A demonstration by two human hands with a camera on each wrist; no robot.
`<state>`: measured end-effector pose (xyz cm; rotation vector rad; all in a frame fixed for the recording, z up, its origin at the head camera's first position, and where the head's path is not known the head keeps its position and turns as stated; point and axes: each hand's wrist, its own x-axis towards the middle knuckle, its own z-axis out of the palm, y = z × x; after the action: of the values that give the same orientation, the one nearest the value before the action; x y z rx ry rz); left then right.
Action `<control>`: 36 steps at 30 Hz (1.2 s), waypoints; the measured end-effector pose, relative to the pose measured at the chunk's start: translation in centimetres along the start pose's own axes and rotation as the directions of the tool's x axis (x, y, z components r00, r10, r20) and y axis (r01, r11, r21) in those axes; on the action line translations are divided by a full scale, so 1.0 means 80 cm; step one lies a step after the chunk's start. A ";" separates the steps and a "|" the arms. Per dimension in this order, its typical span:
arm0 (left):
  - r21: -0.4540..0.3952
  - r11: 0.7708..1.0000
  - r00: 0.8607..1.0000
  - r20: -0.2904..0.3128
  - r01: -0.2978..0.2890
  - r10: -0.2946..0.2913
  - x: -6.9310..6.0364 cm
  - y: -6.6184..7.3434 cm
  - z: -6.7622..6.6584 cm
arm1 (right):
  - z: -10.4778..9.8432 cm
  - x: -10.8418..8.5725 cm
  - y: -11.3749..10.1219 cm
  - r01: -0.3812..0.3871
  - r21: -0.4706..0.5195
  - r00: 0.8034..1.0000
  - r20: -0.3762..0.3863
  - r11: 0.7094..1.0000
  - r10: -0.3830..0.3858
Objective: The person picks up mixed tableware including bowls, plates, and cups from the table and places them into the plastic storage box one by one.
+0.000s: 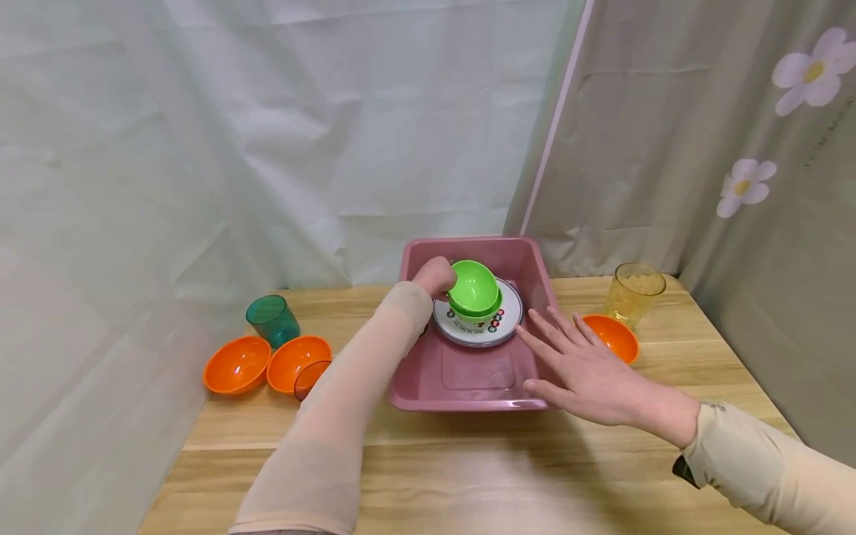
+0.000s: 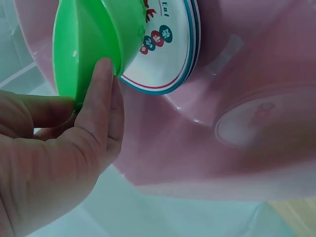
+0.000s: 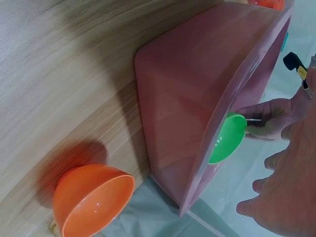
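Note:
My left hand (image 1: 436,276) pinches the rim of a green bowl (image 1: 475,284) between thumb and fingers, over the pink basin (image 1: 417,375). Tilted in the hand, this bowl sits just above or partly in a second green bowl (image 1: 476,319); whether the two touch I cannot tell. Beneath them a white plate (image 1: 513,306) with a dark blue rim lies in the basin, and its layered edge in the left wrist view suggests a stack. My right hand (image 1: 591,371) is spread with straight fingers over the basin's right rim, holding nothing.
Right of the basin stand an orange bowl (image 1: 617,338) and a yellow glass (image 1: 635,293). To the left are two orange bowls (image 1: 237,365) and a teal glass (image 1: 273,321). Another glass (image 1: 310,377) is partly hidden by my left forearm. Curtains enclose the wooden table (image 1: 468,475).

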<state>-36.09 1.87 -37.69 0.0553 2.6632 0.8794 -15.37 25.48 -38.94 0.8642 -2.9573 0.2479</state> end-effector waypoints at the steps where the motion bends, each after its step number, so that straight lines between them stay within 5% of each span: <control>1: 0.018 1.000 1.000 0.002 -0.002 0.002 0.000 0.000 0.001 | 0.000 0.000 0.000 -0.001 0.003 1.000 0.001 1.000 0.001; 13: 0.199 0.980 0.999 -0.040 -0.014 0.022 0.008 -0.009 0.011 | 0.003 -0.001 -0.001 0.002 0.007 1.000 -0.014 1.000 -0.002; 24: 0.278 0.961 1.000 -0.002 -0.014 0.016 0.000 -0.013 0.014 | 0.006 -0.001 -0.002 0.002 0.012 1.000 -0.007 1.000 -0.002; 30: 0.397 0.915 0.991 -0.073 -0.077 0.115 -0.014 -0.013 0.002 | 0.006 -0.001 0.001 0.002 0.013 1.000 -0.013 1.000 -0.002; 33: 0.449 0.884 0.972 -0.119 -0.128 0.202 -0.017 -0.012 -0.004 | 0.006 -0.001 0.003 -0.001 0.012 1.000 -0.013 1.000 0.001; 36: 0.533 0.824 0.948 -0.115 -0.192 0.296 -0.022 -0.011 -0.008 | 0.005 -0.001 0.006 -0.001 0.008 1.000 -0.012 1.000 0.001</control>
<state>-34.61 0.58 -37.18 0.4751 3.0509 0.2057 -15.59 25.86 -39.37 0.8593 -2.9480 0.2637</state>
